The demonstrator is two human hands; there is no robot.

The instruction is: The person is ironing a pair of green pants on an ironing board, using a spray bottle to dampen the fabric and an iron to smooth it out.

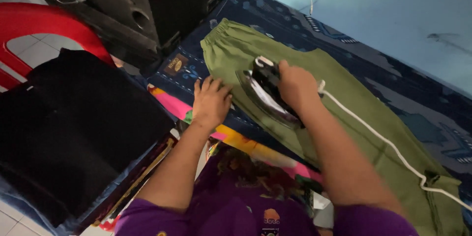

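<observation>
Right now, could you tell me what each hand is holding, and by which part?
The right hand grips the iron by its handle; the left hand holds nothing, lying flat beside the green trousers.

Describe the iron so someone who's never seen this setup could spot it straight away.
Find the dark blue patterned cloth spread below the light blue wall; olive green trousers lie across it. The iron sits on them near the waistband, under the right hand. It alone is shiny and black, trailing a white cord.
</observation>
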